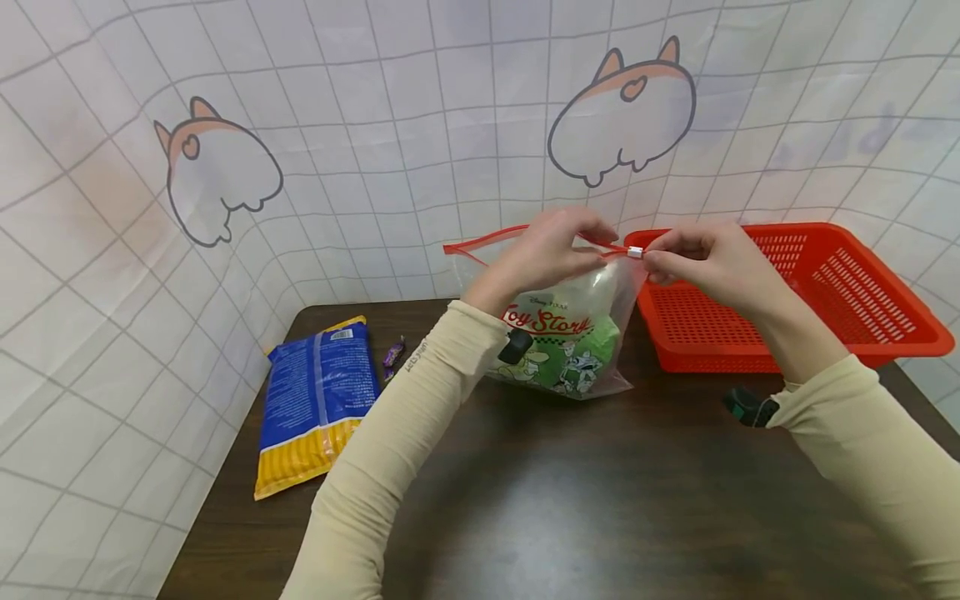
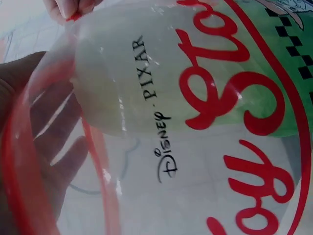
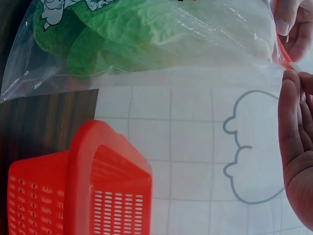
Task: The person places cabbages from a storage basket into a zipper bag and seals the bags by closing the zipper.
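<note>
A clear slider zip bag [image 1: 555, 304] with a red-edged mouth and "Toy Story" print stands upright on the table. Inside it sits a leafy vegetable [image 3: 142, 29], crinkled green low down and paler toward the mouth. My left hand [image 1: 553, 250] pinches the red rim close to the right corner. At that corner my right hand [image 1: 708, 260] pinches the white slider [image 1: 635, 252] between thumb and fingers. Left of the hands the mouth gapes, its red strips [image 2: 100, 166] apart in the left wrist view.
A red perforated basket [image 1: 720, 354] is on the right, just beside the bag. On the left lie a blue and yellow packet [image 1: 318, 392] and a small purple-wrapped sweet [image 1: 393, 354]. A white grid-patterned sheet [image 1: 375, 167] hangs behind the dark table [image 1: 600, 492].
</note>
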A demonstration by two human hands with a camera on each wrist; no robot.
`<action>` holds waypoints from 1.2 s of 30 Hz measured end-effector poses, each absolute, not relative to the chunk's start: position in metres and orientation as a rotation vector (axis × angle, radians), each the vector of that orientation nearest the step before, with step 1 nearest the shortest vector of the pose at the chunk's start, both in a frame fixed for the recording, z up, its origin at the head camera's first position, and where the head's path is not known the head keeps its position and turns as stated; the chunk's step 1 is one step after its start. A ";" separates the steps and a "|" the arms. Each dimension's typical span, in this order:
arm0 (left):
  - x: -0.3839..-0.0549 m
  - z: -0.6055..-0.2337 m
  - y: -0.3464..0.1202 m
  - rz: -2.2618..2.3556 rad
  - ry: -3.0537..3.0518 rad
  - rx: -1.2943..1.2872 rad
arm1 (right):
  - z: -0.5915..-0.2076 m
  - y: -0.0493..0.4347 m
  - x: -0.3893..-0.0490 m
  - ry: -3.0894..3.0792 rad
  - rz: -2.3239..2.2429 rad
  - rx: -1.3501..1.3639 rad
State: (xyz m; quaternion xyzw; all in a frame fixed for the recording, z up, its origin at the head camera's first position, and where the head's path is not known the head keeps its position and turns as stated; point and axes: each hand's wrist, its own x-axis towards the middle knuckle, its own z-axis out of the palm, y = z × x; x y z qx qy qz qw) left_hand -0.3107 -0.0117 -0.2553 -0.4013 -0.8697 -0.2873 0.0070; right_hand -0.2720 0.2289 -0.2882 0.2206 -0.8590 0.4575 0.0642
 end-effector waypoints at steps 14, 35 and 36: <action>-0.317 -0.266 -0.009 -1.140 -2.665 -1.262 | -0.295 0.223 -0.268 -2.553 1.246 0.576; -0.315 -0.263 0.003 -1.011 -2.744 -1.274 | -0.296 0.219 -0.267 -2.571 1.198 0.556; -0.314 -0.263 0.004 -0.995 -2.743 -1.279 | -0.296 0.219 -0.266 -2.574 1.191 0.556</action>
